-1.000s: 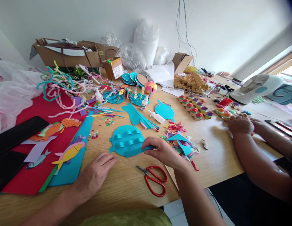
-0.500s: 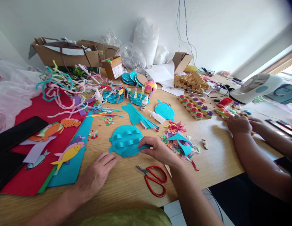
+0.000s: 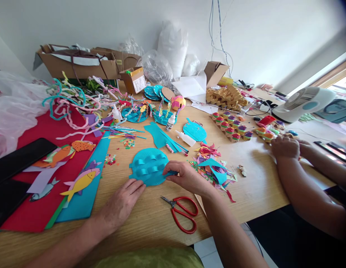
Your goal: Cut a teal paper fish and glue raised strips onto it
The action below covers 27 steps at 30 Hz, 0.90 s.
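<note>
A round blue paper disc [image 3: 146, 179] with rows of raised paper loops lies flat in front of me. My left hand [image 3: 125, 197] rests its outstretched fingertips on the disc's near left edge and grips nothing. At the right edge, my right hand [image 3: 186, 178] pinches a blue paper tab [image 3: 171, 173] between thumb and fingers; whether the tab is joined to the disc is hidden by the fingers. Just below the right hand lie red-handled scissors [image 3: 184, 214] with their tip pointing left. Coloured paper scraps [image 3: 213, 167] are heaped right of the disc.
Red foam sheets [image 3: 58, 130] with paper fish stand at left, beside black phones. Glue bottles [image 3: 170, 122], blue strips and decorated discs spread behind. At right, another person's hands [image 3: 286, 149] work near egg cartons [image 3: 231, 126] and a white fan [image 3: 304, 104].
My left hand has slid slightly right and up, its fingers now over the disc's near edge. My right hand keeps its pinch with barely any movement. The other person's arm shifted slightly right.
</note>
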{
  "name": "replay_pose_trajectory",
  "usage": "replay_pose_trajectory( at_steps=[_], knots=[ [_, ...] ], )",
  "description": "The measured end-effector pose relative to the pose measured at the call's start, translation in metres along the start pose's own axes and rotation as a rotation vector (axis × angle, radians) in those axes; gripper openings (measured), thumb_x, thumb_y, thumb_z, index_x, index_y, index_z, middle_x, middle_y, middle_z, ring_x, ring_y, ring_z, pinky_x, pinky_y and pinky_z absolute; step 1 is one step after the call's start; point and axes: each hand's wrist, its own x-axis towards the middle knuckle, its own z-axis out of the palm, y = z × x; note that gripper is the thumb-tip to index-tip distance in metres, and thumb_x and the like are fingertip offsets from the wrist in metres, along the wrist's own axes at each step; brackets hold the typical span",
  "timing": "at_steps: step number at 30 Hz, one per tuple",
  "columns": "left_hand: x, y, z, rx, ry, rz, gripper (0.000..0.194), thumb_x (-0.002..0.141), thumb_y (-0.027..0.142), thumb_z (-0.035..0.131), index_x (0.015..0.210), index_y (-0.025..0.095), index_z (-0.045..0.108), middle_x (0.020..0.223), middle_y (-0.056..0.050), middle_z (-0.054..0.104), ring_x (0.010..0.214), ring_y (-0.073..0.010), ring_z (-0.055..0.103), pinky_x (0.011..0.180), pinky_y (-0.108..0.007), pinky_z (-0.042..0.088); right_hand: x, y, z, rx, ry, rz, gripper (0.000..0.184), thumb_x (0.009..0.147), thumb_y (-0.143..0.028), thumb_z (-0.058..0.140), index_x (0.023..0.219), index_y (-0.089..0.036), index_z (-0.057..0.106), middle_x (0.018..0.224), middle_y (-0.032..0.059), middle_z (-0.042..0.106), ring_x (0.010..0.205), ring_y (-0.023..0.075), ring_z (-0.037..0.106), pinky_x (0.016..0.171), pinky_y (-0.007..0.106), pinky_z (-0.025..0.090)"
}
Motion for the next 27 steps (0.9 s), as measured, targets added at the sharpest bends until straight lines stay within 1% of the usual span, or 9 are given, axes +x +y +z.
replay_pose_trajectory(
  at_steps=[3,10,16,21,27],
  knots=[
    [-0.001,-0.001,0.003,0.004,-0.002,0.001,0.042,0.086,-0.001,0.03,0.109,0.01,0.063,0.106,-0.009,0.068,0.099,-0.0205,0.059,0.085,-0.033,0.055,0.0,-0.002,0.001,-0.025,0.007,-0.004,0.011,0.081,-0.011,0.063,0.089,-0.019,0.066,0.089,0.0019,0.066,0.08,0.0141,0.06,0.071,0.023,0.044],
    [-0.001,-0.001,0.008,0.066,0.036,0.015,0.041,0.09,0.001,0.028,0.108,0.011,0.064,0.103,-0.007,0.069,0.096,-0.0193,0.06,0.084,-0.032,0.054,0.002,-0.007,0.002,-0.065,0.011,-0.023,0.013,0.08,-0.009,0.063,0.088,-0.018,0.067,0.088,0.0026,0.066,0.079,0.0141,0.06,0.07,0.023,0.045],
    [-0.001,0.0,0.011,0.103,0.06,0.016,0.043,0.09,0.001,0.027,0.106,0.012,0.065,0.102,-0.006,0.07,0.094,-0.0192,0.06,0.084,-0.031,0.053,0.001,-0.009,0.002,-0.074,0.02,-0.033,0.011,0.079,-0.009,0.064,0.086,-0.017,0.067,0.086,0.0029,0.066,0.077,0.0139,0.06,0.069,0.023,0.045],
    [-0.004,0.002,0.013,0.104,0.033,-0.014,0.043,0.089,0.001,0.029,0.11,0.016,0.063,0.106,-0.005,0.069,0.096,-0.0187,0.059,0.084,-0.031,0.052,0.0,-0.011,0.004,-0.06,0.026,-0.002,0.012,0.078,-0.009,0.065,0.087,-0.017,0.067,0.087,0.0025,0.066,0.076,0.0134,0.06,0.068,0.022,0.044],
    [-0.008,0.002,0.014,0.058,-0.033,-0.056,0.044,0.087,0.002,0.032,0.116,0.017,0.061,0.111,-0.006,0.068,0.099,-0.0202,0.059,0.084,-0.034,0.052,-0.003,-0.015,0.006,-0.04,0.06,0.047,0.012,0.078,-0.008,0.065,0.086,-0.017,0.066,0.089,0.0023,0.066,0.078,0.0131,0.06,0.069,0.022,0.044]
  ],
)
